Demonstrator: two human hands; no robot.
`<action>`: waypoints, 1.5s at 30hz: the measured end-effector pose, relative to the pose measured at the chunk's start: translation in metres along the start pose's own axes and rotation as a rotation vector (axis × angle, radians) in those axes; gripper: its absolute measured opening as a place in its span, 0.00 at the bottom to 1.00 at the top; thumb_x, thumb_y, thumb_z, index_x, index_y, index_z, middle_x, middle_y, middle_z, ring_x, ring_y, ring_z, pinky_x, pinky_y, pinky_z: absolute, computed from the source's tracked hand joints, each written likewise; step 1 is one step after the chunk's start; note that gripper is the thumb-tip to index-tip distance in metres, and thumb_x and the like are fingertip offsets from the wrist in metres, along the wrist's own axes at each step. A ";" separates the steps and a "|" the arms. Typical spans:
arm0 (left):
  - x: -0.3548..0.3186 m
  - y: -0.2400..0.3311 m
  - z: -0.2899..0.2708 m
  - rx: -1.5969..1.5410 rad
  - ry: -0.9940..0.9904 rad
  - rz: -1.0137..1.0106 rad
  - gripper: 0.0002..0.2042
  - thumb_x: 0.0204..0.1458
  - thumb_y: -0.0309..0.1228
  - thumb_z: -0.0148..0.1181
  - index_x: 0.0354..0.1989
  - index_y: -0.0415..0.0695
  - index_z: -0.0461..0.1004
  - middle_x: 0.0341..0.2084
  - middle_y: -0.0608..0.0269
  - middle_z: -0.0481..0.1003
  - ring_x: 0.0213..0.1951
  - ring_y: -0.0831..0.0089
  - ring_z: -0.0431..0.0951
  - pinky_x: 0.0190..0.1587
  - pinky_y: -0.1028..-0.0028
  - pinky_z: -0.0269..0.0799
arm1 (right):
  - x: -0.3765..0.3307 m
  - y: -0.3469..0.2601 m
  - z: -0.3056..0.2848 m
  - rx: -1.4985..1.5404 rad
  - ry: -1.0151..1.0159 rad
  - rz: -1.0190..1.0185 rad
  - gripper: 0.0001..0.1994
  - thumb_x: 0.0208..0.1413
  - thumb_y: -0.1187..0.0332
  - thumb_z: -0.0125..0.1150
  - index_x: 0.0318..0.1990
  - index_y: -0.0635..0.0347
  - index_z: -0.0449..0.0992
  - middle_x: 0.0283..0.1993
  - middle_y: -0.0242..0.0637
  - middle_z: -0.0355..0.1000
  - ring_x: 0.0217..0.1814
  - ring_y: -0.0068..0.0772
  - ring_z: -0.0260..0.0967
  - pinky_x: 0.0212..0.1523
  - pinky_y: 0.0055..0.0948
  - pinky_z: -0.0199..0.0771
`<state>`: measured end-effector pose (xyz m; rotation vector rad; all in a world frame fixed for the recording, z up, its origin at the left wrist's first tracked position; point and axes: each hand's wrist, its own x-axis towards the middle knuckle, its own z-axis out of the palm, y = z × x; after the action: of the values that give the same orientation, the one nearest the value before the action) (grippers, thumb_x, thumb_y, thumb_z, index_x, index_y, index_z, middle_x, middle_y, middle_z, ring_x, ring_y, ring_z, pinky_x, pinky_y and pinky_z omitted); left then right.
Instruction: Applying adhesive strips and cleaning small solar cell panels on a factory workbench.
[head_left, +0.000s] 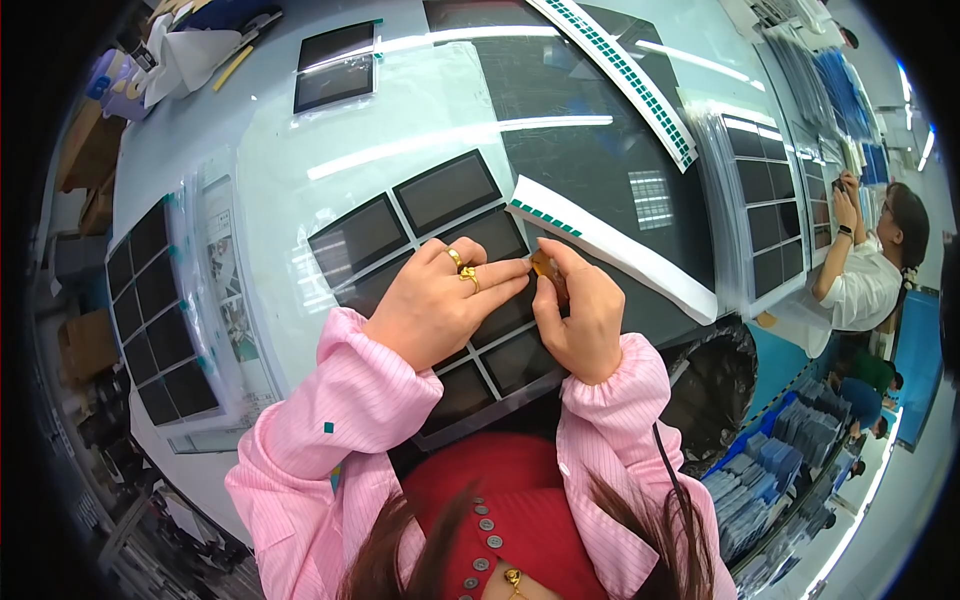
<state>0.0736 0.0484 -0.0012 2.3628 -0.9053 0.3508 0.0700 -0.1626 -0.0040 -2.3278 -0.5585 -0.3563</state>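
- A sheet of dark rectangular panels (440, 215) is lying on the pale worktable (270, 170) right in front of the person, two columns wide, each glossy black panel framed by a thin light border.
- The left hand (435, 300), wearing two gold rings, is resting flat on the middle panels, its fingers pressed together and stretching rightward until the fingertips are nearly meeting the other hand.
- The right hand (580, 310) is curling beside it, thumb and forefinger pinching a small amber-coloured tool (545, 266) down against a panel's edge.
- Both pink striped sleeves (330, 420) are coming in from the lower edge.
- A white backing strip with small green stickers (610, 245) is lying just right of the hands, over a large dark sheet.
- Far left, another panel sheet (155, 320) is sitting in a clear sleeve; far right, blue bins (770, 470) are holding stacked parts beside a seated co-worker (870, 270).
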 end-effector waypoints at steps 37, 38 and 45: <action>-0.002 0.001 0.005 -0.055 -0.007 -0.106 0.16 0.51 0.28 0.68 0.51 0.50 0.82 0.38 0.64 0.71 0.41 0.66 0.75 0.43 0.66 0.70 | -0.005 -0.001 -0.003 0.225 0.052 0.180 0.20 0.56 0.83 0.61 0.57 0.64 0.74 0.21 0.27 0.63 0.19 0.15 0.55 0.22 0.20 0.55; -0.001 0.001 0.005 -0.085 -0.006 -0.096 0.15 0.52 0.27 0.68 0.49 0.51 0.83 0.38 0.65 0.71 0.40 0.66 0.74 0.42 0.66 0.70 | -0.004 -0.006 -0.006 0.231 0.056 0.224 0.19 0.59 0.82 0.59 0.58 0.64 0.74 0.22 0.25 0.64 0.21 0.14 0.56 0.24 0.19 0.56; 0.007 0.003 0.005 -0.132 0.053 -0.137 0.12 0.50 0.30 0.70 0.44 0.50 0.81 0.37 0.67 0.72 0.39 0.67 0.76 0.42 0.65 0.69 | -0.010 0.012 -0.007 0.425 0.201 0.240 0.12 0.71 0.76 0.52 0.58 0.64 0.75 0.34 0.33 0.74 0.28 0.15 0.65 0.29 0.16 0.62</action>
<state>0.0772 0.0398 -0.0014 2.2681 -0.7159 0.2881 0.0667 -0.1786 -0.0102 -1.8949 -0.2246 -0.3170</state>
